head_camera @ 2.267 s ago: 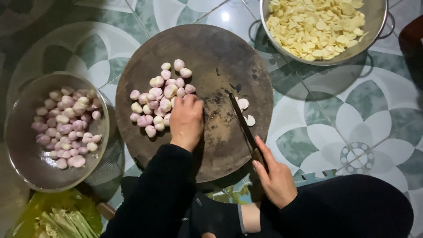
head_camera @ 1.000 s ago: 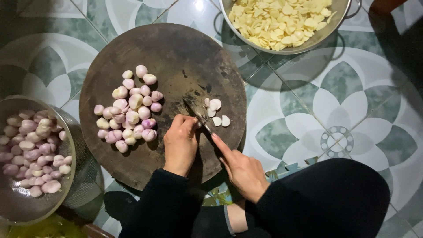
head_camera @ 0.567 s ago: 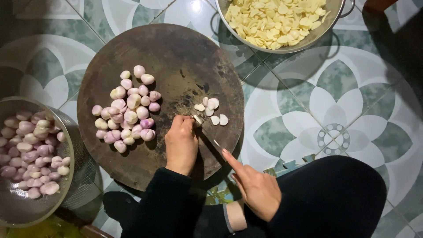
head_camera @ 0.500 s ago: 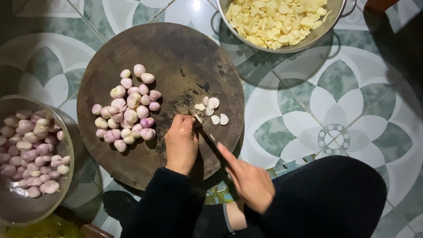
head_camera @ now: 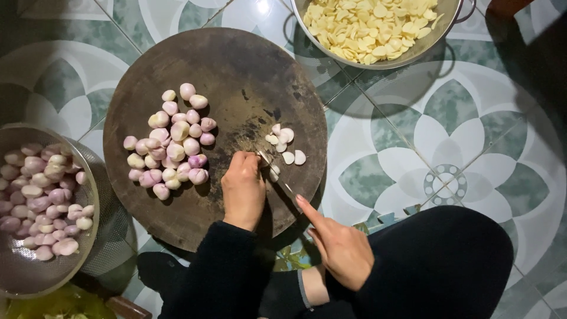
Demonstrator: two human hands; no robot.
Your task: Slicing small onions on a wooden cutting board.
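At far left, a metal colander (head_camera: 88,177) stands on the tiled floor (head_camera: 472,136), filled with peeled pink shallots (head_camera: 41,201); its rim lies just beside the edge of the cutting board. Below it, at the bottom-left corner, something green (head_camera: 53,304) is only partly in view. The round, dark wooden cutting board (head_camera: 236,77) occupies the centre-left. On its left half sits a loose heap of whole peeled shallots (head_camera: 171,142).

To the right of the heap, the left hand (head_camera: 243,192), in a dark sleeve, rests knuckles-up on the board, its fingers curled down over a shallot that is mostly hidden beneath them. Just beside the fingertips lies the blade of a knife (head_camera: 277,177), running diagonally down toward the right hand (head_camera: 339,248). That hand is closed around the handle, with the forefinger stretched along the back of the blade. Just above the blade, a few pale shallot slices (head_camera: 286,145) lie scattered on the board.

At upper right, well apart from the board, a metal bowl (head_camera: 440,35) holds a full layer of pale yellowish slices (head_camera: 372,23). A dark-clothed knee (head_camera: 437,266) fills the lower right.
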